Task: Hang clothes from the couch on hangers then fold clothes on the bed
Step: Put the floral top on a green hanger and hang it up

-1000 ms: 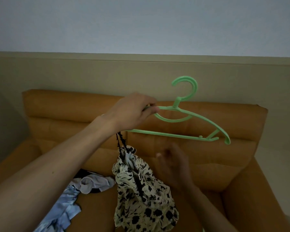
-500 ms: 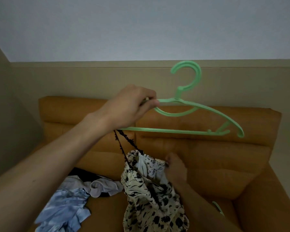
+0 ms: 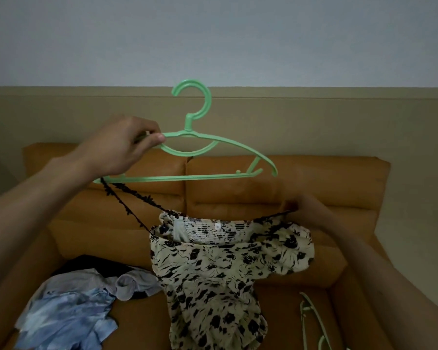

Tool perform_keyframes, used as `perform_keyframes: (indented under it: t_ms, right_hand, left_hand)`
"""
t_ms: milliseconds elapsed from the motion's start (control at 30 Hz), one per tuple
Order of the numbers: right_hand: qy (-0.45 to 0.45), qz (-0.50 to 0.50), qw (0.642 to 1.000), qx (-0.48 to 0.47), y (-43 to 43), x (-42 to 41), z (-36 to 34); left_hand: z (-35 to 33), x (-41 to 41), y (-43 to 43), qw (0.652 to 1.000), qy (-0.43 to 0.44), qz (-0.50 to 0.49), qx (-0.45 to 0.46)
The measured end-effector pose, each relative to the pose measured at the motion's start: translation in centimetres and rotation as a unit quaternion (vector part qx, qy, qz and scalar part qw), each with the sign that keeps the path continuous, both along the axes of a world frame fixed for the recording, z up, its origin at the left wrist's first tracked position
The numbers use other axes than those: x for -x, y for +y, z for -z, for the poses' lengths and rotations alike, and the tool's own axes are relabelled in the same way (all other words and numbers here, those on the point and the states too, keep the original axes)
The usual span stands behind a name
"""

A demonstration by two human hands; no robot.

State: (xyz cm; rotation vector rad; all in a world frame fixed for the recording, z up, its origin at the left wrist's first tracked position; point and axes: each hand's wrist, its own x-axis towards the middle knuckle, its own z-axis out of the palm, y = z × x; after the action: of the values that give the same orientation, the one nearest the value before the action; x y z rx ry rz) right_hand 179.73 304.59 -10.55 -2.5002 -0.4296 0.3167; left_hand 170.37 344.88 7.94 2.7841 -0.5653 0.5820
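the floral strappy top [image 3: 213, 274] hangs above the couch [image 3: 314, 178] seat. it looks light, limp and slippery, so it is best taken by its thin straps. the right hand [image 3: 306, 210] pinches the right strap. the left hand [image 3: 122, 145] grips the stiff green hanger [image 3: 213, 176], and the other strap runs up to its left end.

An orange-brown leather couch [image 3: 288, 188] with a padded, two-section back fills the lower view. On its seat at the left lies a crumpled pale blue garment [image 3: 68, 317], touching a bunched grey garment [image 3: 134, 284] just beside it; a dark garment [image 3: 86, 263] shows from beneath both. A pale green hanger [image 3: 306, 309] lies on the seat at the right, well apart.
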Motion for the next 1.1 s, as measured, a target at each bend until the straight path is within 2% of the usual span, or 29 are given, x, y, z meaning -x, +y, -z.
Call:
perform_keyframes:
  t_ms: [167,267,333,367,400,467,500,533,567,633,767,833,1000,1100]
  right_hand:
    - [-0.042,-0.054,0.998,-0.006,0.6,1.5,-2.2]
    - [-0.067,-0.015,0.997,-0.018,1.0,1.8,-2.0]
    - [-0.041,0.036,0.994,-0.096,1.3,1.9,-1.7]
    - [0.009,0.073,0.979,-0.191,1.5,2.1,-1.7]
    - [0.083,0.105,0.940,-0.314,1.8,2.4,-1.7]
    - [0.218,0.121,0.821,-0.513,2.3,3.2,-1.9]
    - [0.245,0.109,0.774,-0.574,2.4,3.5,-2.2]
    - [0.248,0.094,0.743,-0.614,2.5,3.8,-2.4]
    - [0.234,0.076,0.727,-0.641,2.7,4.0,-2.6]
    - [0.190,0.048,0.716,-0.670,3.3,4.2,-3.0]
    - [0.111,0.007,0.730,-0.675,4.1,3.9,-3.2]
    - [0.082,-0.001,0.754,-0.652,4.2,3.6,-3.5]
    - [0.007,-0.033,0.865,-0.501,4.2,4.0,-4.8]
    - [-0.053,-0.055,0.938,-0.338,4.0,3.9,-6.4]
  left_hand:
    - [0.4,0.0,-0.3,1.000,0.002,-0.005,0.013]
    - [0.5,0.1,-0.2,1.000,0.003,-0.005,0.031]
    - [0.5,0.2,0.0,0.999,0.003,-0.003,0.047]
    - [0.5,0.2,0.0,0.999,0.002,-0.002,0.054]
    - [0.5,0.3,0.0,0.998,0.001,-0.002,0.059]
    - [0.5,0.4,0.0,0.998,0.004,-0.001,0.066]
    - [0.4,0.5,0.1,0.998,0.008,0.000,0.069]
    - [0.4,0.6,0.2,0.998,0.011,0.001,0.070]
    - [0.4,0.6,0.3,0.998,0.013,0.004,0.068]
    - [0.4,0.8,0.7,0.997,0.017,0.012,0.068]
    - [0.5,1.1,1.1,0.997,0.023,0.023,0.076]
    - [0.7,1.3,1.1,0.995,0.034,0.028,0.084]
    - [1.8,1.8,0.5,0.993,0.070,0.035,0.087]
    - [1.9,2.0,0.0,0.993,0.057,0.048,0.092]
